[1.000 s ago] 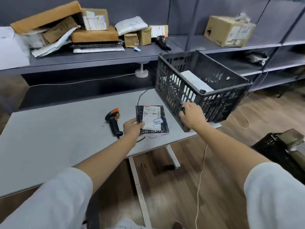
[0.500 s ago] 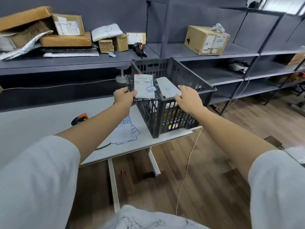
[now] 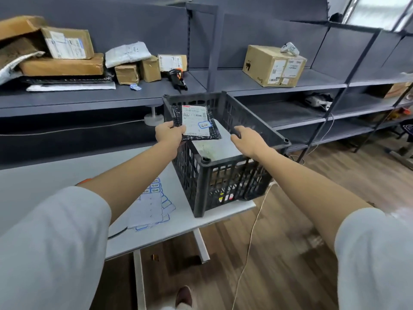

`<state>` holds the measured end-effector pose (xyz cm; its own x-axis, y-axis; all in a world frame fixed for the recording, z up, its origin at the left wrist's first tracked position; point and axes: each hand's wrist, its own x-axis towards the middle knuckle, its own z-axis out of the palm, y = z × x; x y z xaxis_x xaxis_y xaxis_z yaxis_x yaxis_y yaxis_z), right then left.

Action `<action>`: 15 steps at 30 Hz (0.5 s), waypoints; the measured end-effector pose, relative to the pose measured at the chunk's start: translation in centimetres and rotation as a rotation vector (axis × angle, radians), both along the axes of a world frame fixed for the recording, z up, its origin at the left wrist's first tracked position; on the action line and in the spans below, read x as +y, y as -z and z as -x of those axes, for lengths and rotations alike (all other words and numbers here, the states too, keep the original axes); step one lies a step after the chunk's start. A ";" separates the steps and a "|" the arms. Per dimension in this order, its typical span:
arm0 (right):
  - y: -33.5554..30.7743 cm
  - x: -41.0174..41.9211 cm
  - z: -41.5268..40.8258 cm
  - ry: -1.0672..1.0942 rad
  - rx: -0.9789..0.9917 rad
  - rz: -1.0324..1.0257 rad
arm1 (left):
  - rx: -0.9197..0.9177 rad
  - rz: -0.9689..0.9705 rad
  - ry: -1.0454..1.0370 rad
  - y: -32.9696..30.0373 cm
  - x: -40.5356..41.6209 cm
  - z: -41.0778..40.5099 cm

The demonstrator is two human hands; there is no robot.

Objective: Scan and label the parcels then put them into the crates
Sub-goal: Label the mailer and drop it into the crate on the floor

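A flat black parcel [image 3: 201, 124] with a white shipping label and a small blue-edged sticker hangs over the open top of the black plastic crate [image 3: 225, 175]. My left hand [image 3: 168, 134] pinches the parcel's near left edge. My right hand [image 3: 247, 139] hovers over the crate's right side with fingers loosely curled, holding nothing. A white parcel [image 3: 214, 148] lies inside the crate below. Sheets of blue-edged labels [image 3: 154, 204] lie on the white table [image 3: 169, 229]. The orange scanner [image 3: 83, 181] is mostly hidden behind my left arm.
The crate stands at the table's right corner. Cardboard boxes [image 3: 67, 54] and mailers are piled on the grey shelf behind. Another black scanner [image 3: 177, 78] lies there. A large box [image 3: 273, 66] sits on the right shelf. A cable [image 3: 250, 242] hangs to the wooden floor.
My left hand lifted the black parcel off the table and carried it over the crate. My right hand left the crate's front rim and now hovers above its right side.
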<state>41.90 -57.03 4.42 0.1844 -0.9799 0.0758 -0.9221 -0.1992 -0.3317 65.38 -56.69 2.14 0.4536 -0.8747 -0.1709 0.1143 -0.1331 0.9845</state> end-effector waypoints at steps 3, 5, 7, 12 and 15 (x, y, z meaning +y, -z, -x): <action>-0.3 -3.4 -1.7 0.001 -0.195 -0.083 | 0.023 0.000 -0.013 -0.2 -3.5 -0.5; -0.5 -5.3 -3.3 0.011 -0.390 -0.133 | 0.027 0.003 -0.005 -0.9 -4.9 -0.6; -0.6 -7.2 -4.8 0.035 -0.599 -0.182 | 0.045 0.022 -0.007 -1.6 -6.1 -0.5; -0.6 -11.1 -7.8 0.120 -1.044 -0.431 | 0.049 0.057 -0.018 -1.9 -8.7 -0.6; -0.5 -12.9 -8.9 0.116 -1.155 -0.462 | 0.042 0.057 -0.003 -1.9 -9.7 -0.7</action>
<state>50.83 -69.90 4.91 0.1496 -0.9640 -0.2196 -0.0502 0.2144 -0.9755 66.05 -66.38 4.00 0.4495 -0.8822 -0.1402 0.1564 -0.0768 0.9847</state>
